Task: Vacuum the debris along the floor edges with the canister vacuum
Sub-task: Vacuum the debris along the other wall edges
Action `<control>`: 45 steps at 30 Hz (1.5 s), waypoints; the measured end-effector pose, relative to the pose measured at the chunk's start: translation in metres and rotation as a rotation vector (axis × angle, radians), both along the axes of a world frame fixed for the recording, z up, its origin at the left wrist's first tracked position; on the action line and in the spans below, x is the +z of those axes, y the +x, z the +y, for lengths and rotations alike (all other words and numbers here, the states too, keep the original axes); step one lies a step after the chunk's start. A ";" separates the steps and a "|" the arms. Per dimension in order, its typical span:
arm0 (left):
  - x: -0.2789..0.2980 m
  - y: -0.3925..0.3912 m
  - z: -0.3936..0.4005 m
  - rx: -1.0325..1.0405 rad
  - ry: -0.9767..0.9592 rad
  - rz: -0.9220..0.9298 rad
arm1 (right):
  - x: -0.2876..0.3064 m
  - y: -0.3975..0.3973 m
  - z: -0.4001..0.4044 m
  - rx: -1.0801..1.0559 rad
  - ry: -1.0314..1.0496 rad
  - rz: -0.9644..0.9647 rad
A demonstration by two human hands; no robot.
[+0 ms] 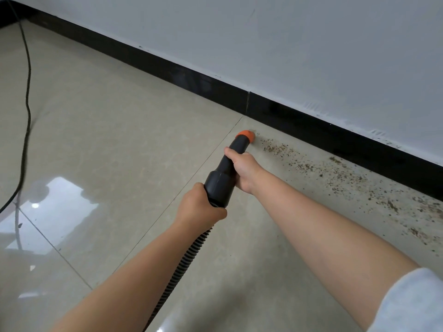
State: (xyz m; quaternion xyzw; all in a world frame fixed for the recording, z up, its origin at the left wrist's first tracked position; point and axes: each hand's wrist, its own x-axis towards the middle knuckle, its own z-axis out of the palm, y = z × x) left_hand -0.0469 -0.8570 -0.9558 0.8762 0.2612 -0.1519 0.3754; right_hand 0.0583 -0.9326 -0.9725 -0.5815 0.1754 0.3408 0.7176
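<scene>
Sleeve (417, 300) of pale grey cloth shows at the lower right corner, on the right arm. Nearest along the tool, the ribbed black hose (182, 264) runs up from the bottom edge, between the two forearms, to the left hand (200, 208), whose fingers are wrapped tight around the hose end just where it enters the wide black collar. Just beyond it, the right hand (243, 170) is closed around the black nozzle (227, 166) from the right side, thumb lying over the top. The nozzle tapers forward from both grips to an orange tip (245, 135), which sits down at the beige tiled floor (107, 140), near the black baseboard (287, 116). Debris (335, 173), brown crumbs and specks, starts right beside the tip and spreads in a band to the right along the baseboard, well ahead of and to the right of the hands. Farther left, a black cord (26, 92) snakes across the glossy tiles. Beyond the baseboard rises a white wall (287, 44).
</scene>
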 end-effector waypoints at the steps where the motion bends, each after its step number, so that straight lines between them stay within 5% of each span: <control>1: -0.001 0.002 -0.002 0.008 -0.004 0.001 | -0.002 0.003 -0.001 0.008 -0.012 -0.009; 16: -0.003 0.038 -0.019 0.027 -0.015 -0.012 | 0.006 0.038 -0.014 0.037 -0.051 -0.039; 45: 0.016 -0.032 -0.029 -0.158 0.067 -0.003 | 0.016 -0.038 -0.046 -0.048 0.004 0.068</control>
